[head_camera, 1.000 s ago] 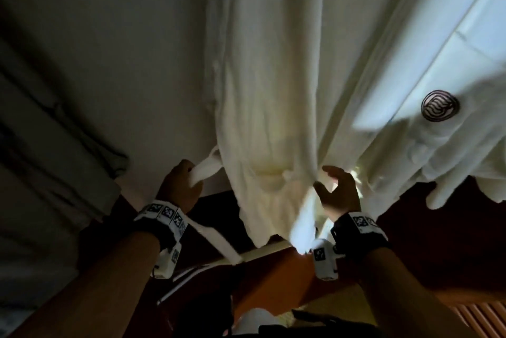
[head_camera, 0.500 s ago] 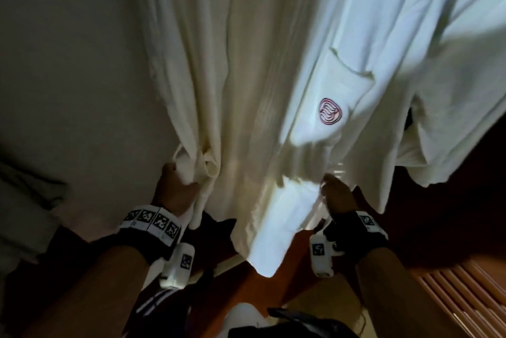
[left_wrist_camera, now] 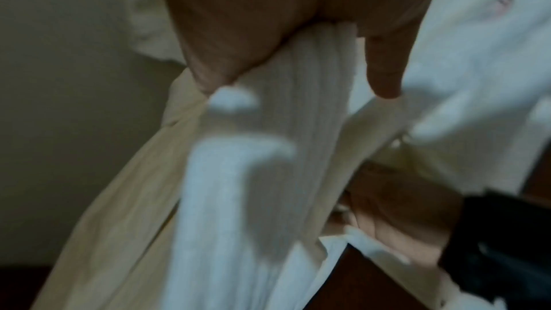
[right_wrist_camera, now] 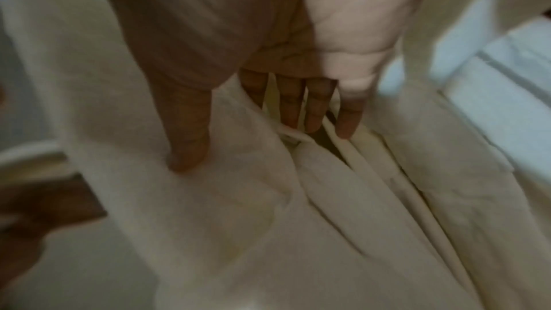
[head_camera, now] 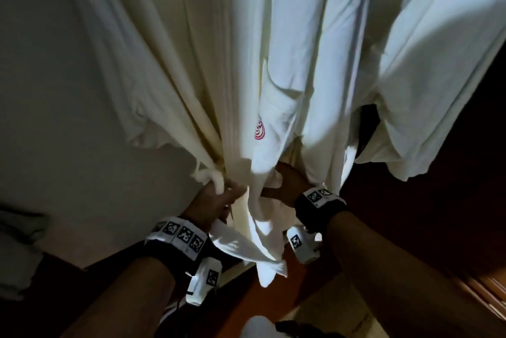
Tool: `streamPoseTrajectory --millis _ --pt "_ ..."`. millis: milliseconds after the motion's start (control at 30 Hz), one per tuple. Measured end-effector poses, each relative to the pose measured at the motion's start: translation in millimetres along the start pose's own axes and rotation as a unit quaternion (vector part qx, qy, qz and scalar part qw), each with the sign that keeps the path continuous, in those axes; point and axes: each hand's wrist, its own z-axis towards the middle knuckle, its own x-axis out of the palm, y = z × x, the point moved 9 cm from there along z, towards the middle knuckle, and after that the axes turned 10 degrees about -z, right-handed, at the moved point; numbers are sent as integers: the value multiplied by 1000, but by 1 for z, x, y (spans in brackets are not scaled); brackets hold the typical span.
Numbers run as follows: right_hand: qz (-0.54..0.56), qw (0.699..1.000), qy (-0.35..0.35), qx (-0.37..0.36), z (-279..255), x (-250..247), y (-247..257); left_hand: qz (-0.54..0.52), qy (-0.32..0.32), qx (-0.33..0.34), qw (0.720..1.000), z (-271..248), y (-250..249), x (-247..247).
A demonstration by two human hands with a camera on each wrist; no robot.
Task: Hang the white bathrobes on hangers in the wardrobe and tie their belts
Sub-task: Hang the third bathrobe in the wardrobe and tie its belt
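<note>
A white bathrobe (head_camera: pixel 219 50) with a red logo (head_camera: pixel 260 132) on its pocket hangs in front of me. My left hand (head_camera: pixel 219 198) grips the bunched white belt (head_camera: pixel 209 177) at the robe's front; the ribbed strip (left_wrist_camera: pixel 313 103) runs between thumb and fingers, and its free end (head_camera: pixel 241 247) hangs below the wrist. Just to the right, my right hand (head_camera: pixel 282 184) is tucked under the robe's front edge. Its fingers (right_wrist_camera: pixel 319 107) are straight and slid into the folds, thumb (right_wrist_camera: pixel 187 145) pressed flat on the cloth. The hanger is out of view.
More white robe fabric (head_camera: pixel 438 77) hangs at the right. A pale wardrobe wall (head_camera: pixel 68 146) stands left, with pale folded cloth (head_camera: pixel 16 255) at the left edge. Dark wood (head_camera: pixel 438 214) lies behind and below, and wooden slats (head_camera: pixel 492 291) show at the bottom right.
My left hand has carried the belt rightward to the robe's front, and my right hand has moved left. The two hands are now almost touching below the logo.
</note>
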Motion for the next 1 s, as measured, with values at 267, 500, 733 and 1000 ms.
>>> streamPoseTrajectory --millis 267,500,733,1000 --pt "-147 988 51 -12 -2 25 -22 277 -103 147 944 24 -33 34" --pt "85 994 55 38 -19 38 -81 199 -116 99 968 33 -18 38" --pt "-3 962 187 201 -49 57 -135 173 -136 68 973 37 -13 43" --pt "165 981 37 97 -76 -41 -56 153 -98 100 978 40 -23 53"
